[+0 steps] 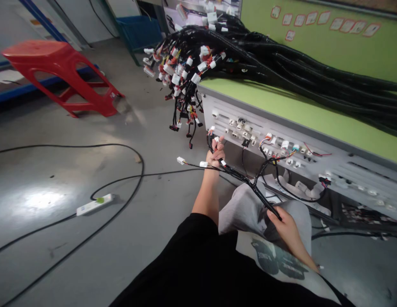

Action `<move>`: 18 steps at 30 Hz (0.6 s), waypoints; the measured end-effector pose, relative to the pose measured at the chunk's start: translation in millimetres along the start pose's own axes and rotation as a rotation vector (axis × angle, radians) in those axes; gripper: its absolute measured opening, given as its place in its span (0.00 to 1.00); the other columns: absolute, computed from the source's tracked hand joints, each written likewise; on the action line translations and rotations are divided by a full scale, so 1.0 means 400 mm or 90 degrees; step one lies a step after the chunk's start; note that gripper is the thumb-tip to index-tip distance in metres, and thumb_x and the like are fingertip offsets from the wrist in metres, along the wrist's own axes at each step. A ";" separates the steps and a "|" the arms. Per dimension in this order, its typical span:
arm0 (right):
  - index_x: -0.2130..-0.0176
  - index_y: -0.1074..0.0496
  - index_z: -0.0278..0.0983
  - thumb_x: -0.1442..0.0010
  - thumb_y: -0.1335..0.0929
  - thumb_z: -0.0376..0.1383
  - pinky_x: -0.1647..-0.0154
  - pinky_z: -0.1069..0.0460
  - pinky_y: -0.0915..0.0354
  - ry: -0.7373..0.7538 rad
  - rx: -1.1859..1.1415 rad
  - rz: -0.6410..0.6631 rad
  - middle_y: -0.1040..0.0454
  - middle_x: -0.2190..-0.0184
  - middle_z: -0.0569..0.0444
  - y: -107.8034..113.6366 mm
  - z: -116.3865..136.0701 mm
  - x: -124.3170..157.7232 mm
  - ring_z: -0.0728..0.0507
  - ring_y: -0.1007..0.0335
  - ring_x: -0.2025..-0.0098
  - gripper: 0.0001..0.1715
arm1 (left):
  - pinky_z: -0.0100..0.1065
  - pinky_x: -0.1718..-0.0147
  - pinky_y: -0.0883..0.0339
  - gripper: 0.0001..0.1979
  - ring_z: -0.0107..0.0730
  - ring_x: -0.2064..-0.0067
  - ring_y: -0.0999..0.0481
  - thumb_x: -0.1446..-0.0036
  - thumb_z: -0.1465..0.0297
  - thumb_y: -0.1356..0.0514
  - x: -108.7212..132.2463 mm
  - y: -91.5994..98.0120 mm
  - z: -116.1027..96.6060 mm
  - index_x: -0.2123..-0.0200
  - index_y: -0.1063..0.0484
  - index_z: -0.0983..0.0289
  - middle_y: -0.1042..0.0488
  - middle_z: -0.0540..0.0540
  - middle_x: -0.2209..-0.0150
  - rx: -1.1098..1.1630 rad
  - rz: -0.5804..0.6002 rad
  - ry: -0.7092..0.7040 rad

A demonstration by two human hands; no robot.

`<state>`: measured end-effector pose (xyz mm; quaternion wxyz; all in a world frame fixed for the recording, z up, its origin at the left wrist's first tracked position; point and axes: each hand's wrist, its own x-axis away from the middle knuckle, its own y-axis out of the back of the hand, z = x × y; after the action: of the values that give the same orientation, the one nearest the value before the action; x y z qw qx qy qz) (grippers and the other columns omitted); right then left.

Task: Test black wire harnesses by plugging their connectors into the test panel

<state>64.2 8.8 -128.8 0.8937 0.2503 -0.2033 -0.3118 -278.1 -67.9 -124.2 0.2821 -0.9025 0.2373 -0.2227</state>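
Note:
My left hand [216, 153] is closed around a branch of a black wiring harness [238, 173], close to the left end of the grey connector panel [300, 151]. A white connector shows at its fingertips. Two more white connectors [181, 160] hang on thin leads left of that hand. Lower right, above my lap, my right hand [285, 224] grips the thick trunk of the same harness. Other harness branches run up to the panel, where several plugs, among them an orange-and-white one [268, 137] and a teal one [295, 147], sit at its sockets.
A thick bundle of black harnesses [281, 59] lies on the green bench top [249, 87], connector ends drooping over its left edge. On the floor are a red stool [62, 76], a white power strip [94, 204] and looping black cable [141, 170]. A blue bin [139, 32] stands behind.

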 end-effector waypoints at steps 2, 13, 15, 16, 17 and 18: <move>0.66 0.28 0.37 0.45 0.36 0.52 0.62 0.50 0.35 0.005 0.000 -0.001 0.24 0.69 0.50 0.001 -0.003 -0.002 0.41 0.29 0.65 0.21 | 0.26 0.87 0.57 0.23 0.17 0.86 0.64 0.34 0.57 0.57 -0.002 -0.008 -0.013 0.56 0.26 0.62 0.42 0.47 0.79 -0.021 0.046 0.022; 0.71 0.31 0.38 0.44 0.37 0.50 0.65 0.49 0.36 -0.007 0.048 -0.018 0.24 0.71 0.52 -0.006 -0.020 -0.018 0.42 0.30 0.68 0.18 | 0.27 0.87 0.60 0.16 0.17 0.90 0.52 0.38 0.62 0.49 0.046 -0.099 -0.083 0.60 0.26 0.65 0.31 0.53 0.80 -0.216 0.269 0.139; 0.71 0.31 0.39 0.45 0.37 0.50 0.66 0.50 0.36 -0.017 0.061 -0.026 0.25 0.73 0.52 -0.010 -0.023 -0.021 0.42 0.31 0.69 0.18 | 0.27 0.87 0.57 0.13 0.20 0.89 0.44 0.41 0.63 0.44 0.067 -0.138 -0.084 0.61 0.26 0.67 0.27 0.56 0.79 -0.337 0.341 0.160; 0.71 0.31 0.39 0.45 0.37 0.50 0.66 0.50 0.36 -0.021 0.067 -0.032 0.25 0.73 0.53 -0.013 -0.023 -0.023 0.42 0.31 0.70 0.18 | 0.27 0.86 0.57 0.12 0.21 0.88 0.41 0.43 0.64 0.41 0.076 -0.159 -0.080 0.64 0.25 0.67 0.26 0.57 0.78 -0.408 0.372 0.161; 0.71 0.31 0.39 0.45 0.37 0.50 0.67 0.50 0.37 -0.026 0.075 -0.037 0.26 0.74 0.53 -0.016 -0.022 -0.024 0.42 0.31 0.70 0.18 | 0.27 0.86 0.56 0.10 0.22 0.88 0.40 0.45 0.65 0.39 0.084 -0.179 -0.075 0.68 0.25 0.67 0.27 0.57 0.79 -0.473 0.389 0.152; 0.71 0.31 0.39 0.45 0.37 0.50 0.68 0.50 0.37 -0.033 0.085 -0.043 0.26 0.74 0.53 -0.018 -0.022 -0.025 0.42 0.32 0.70 0.18 | 0.27 0.86 0.56 0.10 0.23 0.88 0.39 0.46 0.65 0.38 0.089 -0.198 -0.066 0.73 0.26 0.67 0.28 0.56 0.81 -0.526 0.386 0.133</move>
<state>58.1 13.3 -142.0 0.8584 0.3079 -0.2381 -0.3341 -240.3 -40.8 -46.3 -0.0710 -0.8021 0.5831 -0.1075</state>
